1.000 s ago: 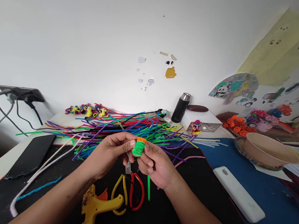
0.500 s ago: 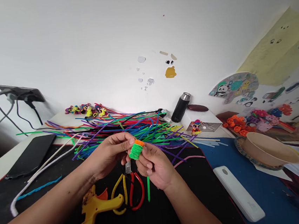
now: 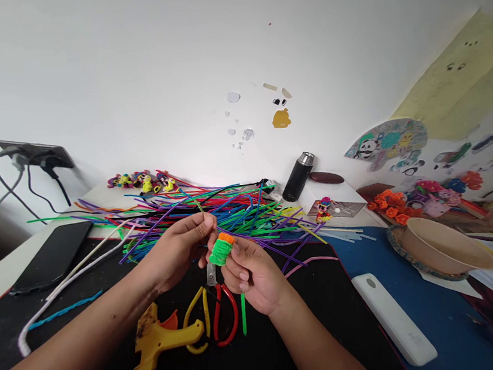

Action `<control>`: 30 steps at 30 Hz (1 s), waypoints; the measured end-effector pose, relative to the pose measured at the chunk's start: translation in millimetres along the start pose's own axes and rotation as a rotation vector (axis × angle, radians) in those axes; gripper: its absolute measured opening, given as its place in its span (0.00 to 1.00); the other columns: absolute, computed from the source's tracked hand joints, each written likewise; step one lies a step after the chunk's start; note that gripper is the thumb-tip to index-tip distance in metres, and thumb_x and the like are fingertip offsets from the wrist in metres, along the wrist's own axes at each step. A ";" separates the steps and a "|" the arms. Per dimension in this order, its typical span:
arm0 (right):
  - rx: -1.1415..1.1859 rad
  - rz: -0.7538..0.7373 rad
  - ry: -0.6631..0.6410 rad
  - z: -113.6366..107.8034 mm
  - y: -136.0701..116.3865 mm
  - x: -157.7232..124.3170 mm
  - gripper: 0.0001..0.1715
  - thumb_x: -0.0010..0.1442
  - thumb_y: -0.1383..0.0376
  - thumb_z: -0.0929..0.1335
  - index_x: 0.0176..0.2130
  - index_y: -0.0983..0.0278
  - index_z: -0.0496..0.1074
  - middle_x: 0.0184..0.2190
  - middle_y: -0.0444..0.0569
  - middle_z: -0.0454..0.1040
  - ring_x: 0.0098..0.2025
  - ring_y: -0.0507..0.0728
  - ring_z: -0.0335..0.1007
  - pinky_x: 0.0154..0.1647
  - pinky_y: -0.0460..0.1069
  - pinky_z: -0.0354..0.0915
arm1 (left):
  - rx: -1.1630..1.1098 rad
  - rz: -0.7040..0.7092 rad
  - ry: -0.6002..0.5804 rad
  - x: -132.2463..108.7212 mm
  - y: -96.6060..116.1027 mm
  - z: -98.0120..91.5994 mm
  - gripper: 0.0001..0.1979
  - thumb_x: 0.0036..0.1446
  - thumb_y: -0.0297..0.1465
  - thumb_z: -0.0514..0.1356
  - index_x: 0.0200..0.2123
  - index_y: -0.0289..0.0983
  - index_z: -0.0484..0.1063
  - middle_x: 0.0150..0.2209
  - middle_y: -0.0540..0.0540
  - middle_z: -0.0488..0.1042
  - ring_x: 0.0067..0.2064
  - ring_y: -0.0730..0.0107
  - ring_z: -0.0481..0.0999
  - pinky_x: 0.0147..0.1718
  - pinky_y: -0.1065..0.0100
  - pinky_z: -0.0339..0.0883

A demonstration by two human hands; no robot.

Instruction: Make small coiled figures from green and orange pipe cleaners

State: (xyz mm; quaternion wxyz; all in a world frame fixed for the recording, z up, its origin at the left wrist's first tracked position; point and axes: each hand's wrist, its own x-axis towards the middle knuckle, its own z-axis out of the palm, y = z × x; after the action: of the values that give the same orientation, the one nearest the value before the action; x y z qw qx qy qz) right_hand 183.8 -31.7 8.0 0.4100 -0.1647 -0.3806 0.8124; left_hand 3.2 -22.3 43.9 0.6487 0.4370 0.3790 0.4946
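My right hand [image 3: 253, 277] grips a small coil of green pipe cleaner with an orange top [image 3: 221, 249] between thumb and fingers. My left hand [image 3: 178, 247] pinches the coil's upper left side, where a thin green end sticks up. Both hands hover over the black mat [image 3: 287, 332], just in front of a big spread of coloured pipe cleaners [image 3: 214, 211]. A loose green stem [image 3: 244, 316] lies on the mat beneath my right hand.
Below the hands lie red-handled pliers [image 3: 227, 318], yellow-handled cutters [image 3: 196, 318] and a yellow glue gun [image 3: 157, 342]. A black phone [image 3: 53, 256] lies left, a white remote [image 3: 392, 319] and a paper bowl [image 3: 444, 244] right, a black flask [image 3: 298, 177] behind.
The coil and both hands have drifted slightly left and down, and the coil has tilted more to the left. Nothing on the table moved.
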 end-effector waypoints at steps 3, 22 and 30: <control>0.022 -0.011 -0.010 -1.1 1.4 0.1 0.21 0.62 0.52 0.81 0.37 0.63 0.75 0.17 0.32 0.58 0.16 0.46 0.46 0.19 0.46 0.42 | 0.162 0.057 0.051 8.7 0.5 -14.7 0.26 0.56 0.56 0.72 0.33 0.41 0.69 0.24 0.53 0.72 0.22 0.71 0.68 0.20 0.71 0.62; -0.035 -0.038 0.206 -2.8 3.1 4.4 0.32 0.59 0.50 0.82 0.26 0.61 0.63 0.17 0.33 0.57 0.17 0.45 0.46 0.21 0.47 0.39 | 0.850 0.294 -0.081 10.3 20.0 -61.2 0.34 0.60 0.47 0.73 0.67 0.45 0.76 0.65 0.39 0.79 0.62 0.44 0.77 0.60 0.57 0.71; -0.142 -0.069 0.294 -0.5 5.7 4.6 0.30 0.56 0.47 0.82 0.29 0.62 0.68 0.17 0.33 0.58 0.17 0.46 0.50 0.20 0.46 0.39 | 1.059 0.453 -0.175 -11.6 19.0 -33.8 0.31 0.59 0.45 0.75 0.64 0.50 0.80 0.64 0.40 0.78 0.66 0.42 0.75 0.67 0.51 0.68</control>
State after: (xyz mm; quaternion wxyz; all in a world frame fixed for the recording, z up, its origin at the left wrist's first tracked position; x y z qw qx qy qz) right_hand 178.3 -30.0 3.6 0.4760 -0.2973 -0.3785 0.7361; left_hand -36.6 -24.6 51.3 0.2488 0.8111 0.4169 0.3261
